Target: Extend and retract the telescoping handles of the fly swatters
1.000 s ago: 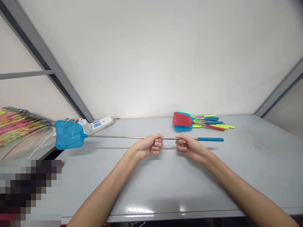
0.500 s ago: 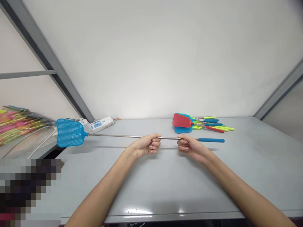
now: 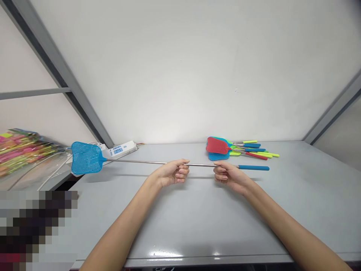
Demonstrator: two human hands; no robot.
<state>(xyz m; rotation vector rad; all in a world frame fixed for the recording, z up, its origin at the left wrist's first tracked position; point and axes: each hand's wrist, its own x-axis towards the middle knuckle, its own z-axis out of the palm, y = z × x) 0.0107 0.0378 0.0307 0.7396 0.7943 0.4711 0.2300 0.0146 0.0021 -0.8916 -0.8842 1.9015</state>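
A blue fly swatter (image 3: 87, 158) is held level above the grey table, its perforated head to the left and its blue grip to the right. My left hand (image 3: 173, 172) is closed around the thin metal rod near its middle, thumb along the top. Farther right, my right hand (image 3: 229, 176) pinches the same rod just left of the blue grip. A short stretch of bare rod shows between the two hands. Behind my right hand lies a pile of fly swatters, with a red fly swatter (image 3: 217, 145) on top.
A white power strip (image 3: 122, 149) sits at the table's back left, behind the rod. Clear plastic bags with colourful contents (image 3: 25, 152) lie at the far left. The grey table (image 3: 197, 222) meets a white wall (image 3: 180, 75) at the back. The lower left corner is pixelated.
My hands have drawn slightly apart along the rod, the left going left and the right going right. The view has shifted a little, and the swatter remains level in both hands.
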